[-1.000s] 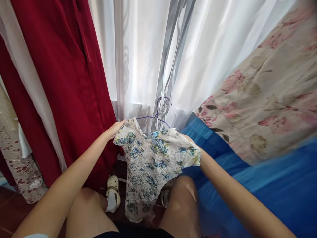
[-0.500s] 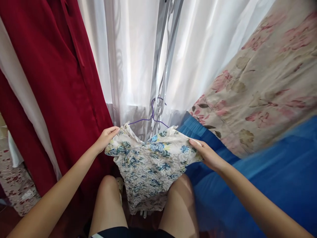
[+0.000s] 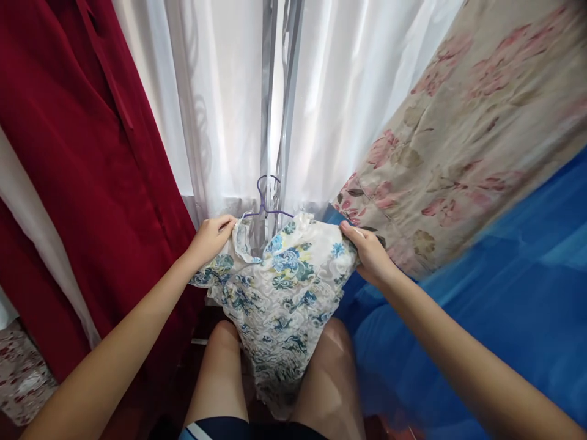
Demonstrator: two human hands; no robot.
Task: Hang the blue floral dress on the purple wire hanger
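Head camera view, looking down past two bare arms to a small floral garment held up in front of the person's knees. It is white lace printed with blue and yellow flowers, and it hangs on a thin purple wire hanger whose hook pokes up above the neckline. The left hand pinches the garment's left shoulder, fingers curled closed on the cloth; the right hand grips the right shoulder the same way, thumb on top. Holding both shoulders apart keeps the top edge spread wide and level, so the fabric falls flat and its lower hem drapes down between the thighs. Directly behind the garment hang sheer white curtains with silver ribbons running down their middle. To the left, close beside the left forearm, hangs a dark red cloth. To the right a beige sheet with pink flowers slopes away, and below it lies bright blue fabric, just under the right forearm. Hanging cloth crowds both sides; the clearest open room is straight ahead between the hands and the curtains, and upward.
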